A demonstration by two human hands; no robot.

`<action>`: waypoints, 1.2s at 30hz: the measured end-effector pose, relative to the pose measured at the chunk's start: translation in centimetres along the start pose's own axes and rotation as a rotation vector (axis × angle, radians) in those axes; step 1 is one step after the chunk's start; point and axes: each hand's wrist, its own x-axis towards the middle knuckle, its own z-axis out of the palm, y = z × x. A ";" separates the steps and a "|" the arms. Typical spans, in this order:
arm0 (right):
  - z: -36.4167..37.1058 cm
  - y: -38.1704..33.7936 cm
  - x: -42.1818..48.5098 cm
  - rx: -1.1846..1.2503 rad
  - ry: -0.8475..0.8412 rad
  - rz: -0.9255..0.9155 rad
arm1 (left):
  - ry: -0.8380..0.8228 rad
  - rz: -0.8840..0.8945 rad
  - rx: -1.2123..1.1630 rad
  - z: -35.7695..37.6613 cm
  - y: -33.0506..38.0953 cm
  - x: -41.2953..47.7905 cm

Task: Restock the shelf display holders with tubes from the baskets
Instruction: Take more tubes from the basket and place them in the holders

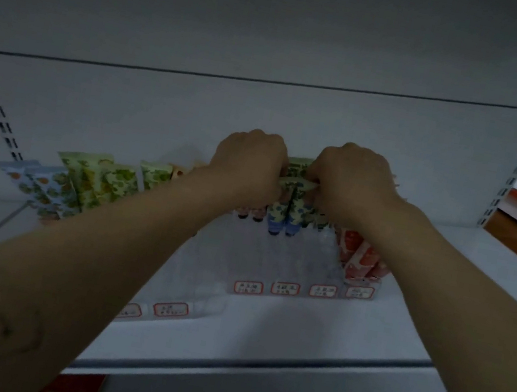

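Inside clear holder [290, 263], blue tubes [295, 212] upright, left hand [249, 163], right hand [353, 178] gripping them

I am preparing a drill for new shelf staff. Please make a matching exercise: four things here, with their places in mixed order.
1. red tubes
2. pale blue tubes
3. blue-capped tubes
4. price labels

a. front of the clear holder
b. far left
c. pinched between left hand and right hand
d. holder's right end

Pairs: 1-d, 2-b, 3-c, 4-a
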 end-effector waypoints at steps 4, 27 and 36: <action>-0.3 -0.1 -0.7 -0.072 -0.009 -0.010 | -0.002 -0.019 0.125 -0.1 1.0 -1.3; 12.7 -4.9 -31.2 0.191 -0.876 -0.108 | -0.610 0.136 -0.117 16.4 6.9 -31.5; 21.2 -8.0 -37.0 0.181 -1.323 -0.120 | -0.908 -0.116 -0.218 24.4 6.8 -40.9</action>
